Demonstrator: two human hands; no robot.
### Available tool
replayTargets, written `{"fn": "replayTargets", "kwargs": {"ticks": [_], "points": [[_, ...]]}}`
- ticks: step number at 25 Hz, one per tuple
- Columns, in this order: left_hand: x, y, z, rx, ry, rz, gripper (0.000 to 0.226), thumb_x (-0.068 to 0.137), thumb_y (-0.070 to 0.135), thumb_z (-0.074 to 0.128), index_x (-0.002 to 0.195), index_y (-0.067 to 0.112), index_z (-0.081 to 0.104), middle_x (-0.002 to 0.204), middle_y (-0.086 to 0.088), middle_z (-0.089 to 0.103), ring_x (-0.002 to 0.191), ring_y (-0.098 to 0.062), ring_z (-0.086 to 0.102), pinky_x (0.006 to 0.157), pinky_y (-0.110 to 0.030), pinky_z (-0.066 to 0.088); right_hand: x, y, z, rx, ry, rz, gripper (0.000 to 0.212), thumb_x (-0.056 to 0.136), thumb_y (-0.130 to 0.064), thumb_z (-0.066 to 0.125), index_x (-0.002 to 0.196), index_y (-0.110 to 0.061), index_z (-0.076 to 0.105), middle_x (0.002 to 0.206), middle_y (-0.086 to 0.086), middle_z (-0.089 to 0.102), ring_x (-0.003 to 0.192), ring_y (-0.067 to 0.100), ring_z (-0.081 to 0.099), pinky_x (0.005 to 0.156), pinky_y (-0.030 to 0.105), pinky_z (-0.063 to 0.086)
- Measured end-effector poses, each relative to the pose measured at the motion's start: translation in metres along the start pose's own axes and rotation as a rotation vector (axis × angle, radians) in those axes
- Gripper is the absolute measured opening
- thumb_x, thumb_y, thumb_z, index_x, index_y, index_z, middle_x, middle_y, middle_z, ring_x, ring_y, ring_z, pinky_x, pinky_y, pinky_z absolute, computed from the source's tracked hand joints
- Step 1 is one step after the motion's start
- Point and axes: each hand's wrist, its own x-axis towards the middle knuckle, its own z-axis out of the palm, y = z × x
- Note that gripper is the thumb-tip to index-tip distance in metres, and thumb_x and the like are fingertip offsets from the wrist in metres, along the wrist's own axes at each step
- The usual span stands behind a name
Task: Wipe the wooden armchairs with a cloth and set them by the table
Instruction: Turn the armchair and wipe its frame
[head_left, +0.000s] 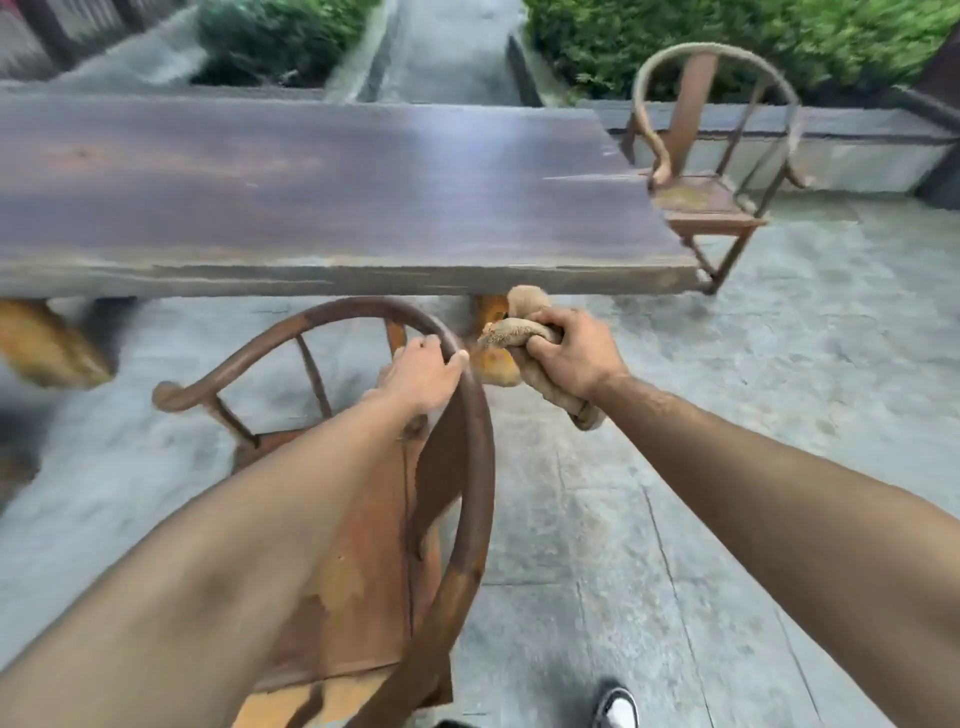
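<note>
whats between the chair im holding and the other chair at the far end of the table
In the head view, the table's right corner and bare concrete floor. The right hand, gripping the cloth, hangs in that gap, between the near chair and far chair.

From my feed I see two bare forearms, no sleeves, no watch or rings on either hand (423, 374) (the other (574, 353)), and a black-and-white shoe (618, 706) below

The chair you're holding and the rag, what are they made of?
The near armchair looks like wood with a worn dark-brown finish; orange bare patches show where it has rubbed off. The cloth in the right hand looks like coarse tan woven fabric, maybe burlap, bunched and floppy.
</note>
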Motion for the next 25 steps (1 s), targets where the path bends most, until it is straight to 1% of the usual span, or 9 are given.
{"fn": "replayTargets", "kwargs": {"ticks": [2, 5, 7, 9, 14, 16, 18, 21, 25], "points": [[-0.002, 0.006, 0.0, -0.021, 0.03, -0.113, 0.069, 0.096, 0.061, 0.034, 0.136, 0.006, 0.047, 0.141, -0.023, 0.048, 0.132, -0.041, 0.045, 0.108, -0.052, 0.038, 0.035, 0.002, 0.003, 0.022, -0.091, -0.097, 0.032, 0.088, -0.026, 0.067, 0.118, -0.03, 0.075, 0.117, 0.01, 0.07, 0.114, 0.025, 0.062, 0.101, 0.027, 0.044], [-0.011, 0.003, -0.01, -0.028, 0.092, -0.269, 0.067, 0.099, 0.057, 0.033, 0.137, 0.004, 0.046, 0.142, -0.024, 0.048, 0.134, -0.04, 0.042, 0.109, -0.05, 0.037, 0.077, -0.008, 0.008, 0.006, -0.261, -0.242, 0.031, 0.089, -0.031, 0.066, 0.119, -0.032, 0.074, 0.119, 0.008, 0.069, 0.113, 0.024, 0.063, 0.102, 0.028, 0.046], [-0.015, -0.006, -0.019, -0.054, 0.149, -0.393, 0.067, 0.099, 0.057, 0.033, 0.138, 0.004, 0.044, 0.142, -0.025, 0.047, 0.133, -0.042, 0.043, 0.109, -0.05, 0.037, 0.108, -0.023, 0.016, 0.012, -0.339, -0.343, 0.03, 0.09, -0.034, 0.064, 0.118, -0.034, 0.073, 0.119, 0.006, 0.068, 0.11, 0.024, 0.064, 0.101, 0.033, 0.048], [-0.012, -0.021, -0.026, -0.061, 0.194, -0.479, 0.067, 0.099, 0.058, 0.031, 0.139, 0.004, 0.042, 0.142, -0.026, 0.045, 0.133, -0.043, 0.042, 0.109, -0.051, 0.037, 0.132, -0.042, 0.031, 0.013, -0.392, -0.411, 0.031, 0.091, -0.034, 0.063, 0.12, -0.033, 0.072, 0.12, 0.006, 0.066, 0.109, 0.024, 0.064, 0.101, 0.034, 0.049], [0.02, -0.075, -0.03, -0.148, 0.259, -0.676, 0.063, 0.1, 0.056, 0.031, 0.137, 0.006, 0.043, 0.142, -0.026, 0.045, 0.13, -0.044, 0.045, 0.107, -0.049, 0.039, 0.189, -0.106, 0.091, -0.031, -0.546, -0.622, 0.03, 0.09, -0.029, 0.065, 0.118, -0.033, 0.074, 0.119, 0.008, 0.066, 0.113, 0.025, 0.061, 0.101, 0.03, 0.044], [0.023, -0.087, -0.031, -0.198, 0.28, -0.734, 0.06, 0.1, 0.057, 0.031, 0.131, 0.008, 0.046, 0.138, -0.025, 0.048, 0.127, -0.044, 0.047, 0.105, -0.05, 0.04, 0.21, -0.134, 0.11, -0.09, -0.598, -0.702, 0.034, 0.09, -0.03, 0.064, 0.123, -0.031, 0.073, 0.124, 0.01, 0.067, 0.116, 0.027, 0.063, 0.105, 0.032, 0.047], [0.013, -0.095, -0.031, -0.256, 0.298, -0.803, 0.059, 0.098, 0.059, 0.031, 0.127, 0.01, 0.048, 0.136, -0.023, 0.049, 0.126, -0.043, 0.047, 0.104, -0.052, 0.041, 0.22, -0.161, 0.126, -0.132, -0.652, -0.771, 0.037, 0.09, -0.03, 0.064, 0.126, -0.03, 0.072, 0.126, 0.012, 0.067, 0.115, 0.029, 0.064, 0.104, 0.033, 0.048], [-0.008, -0.118, -0.037, -0.286, 0.33, -0.953, 0.061, 0.1, 0.057, 0.03, 0.133, 0.008, 0.045, 0.136, -0.025, 0.048, 0.126, -0.043, 0.046, 0.103, -0.05, 0.041, 0.227, -0.203, 0.158, -0.187, -0.744, -0.879, 0.038, 0.09, -0.031, 0.067, 0.128, -0.027, 0.07, 0.132, 0.013, 0.063, 0.118, 0.031, 0.062, 0.103, 0.031, 0.045], [-0.026, -0.158, -0.045, -0.331, 0.408, -1.121, 0.065, 0.099, 0.058, 0.029, 0.138, 0.008, 0.041, 0.141, -0.023, 0.045, 0.13, -0.041, 0.041, 0.103, -0.051, 0.038, 0.239, -0.252, 0.235, -0.265, -0.876, -1.061, 0.039, 0.09, -0.035, 0.067, 0.129, -0.028, 0.068, 0.131, 0.01, 0.063, 0.121, 0.028, 0.058, 0.108, 0.03, 0.04]]}}
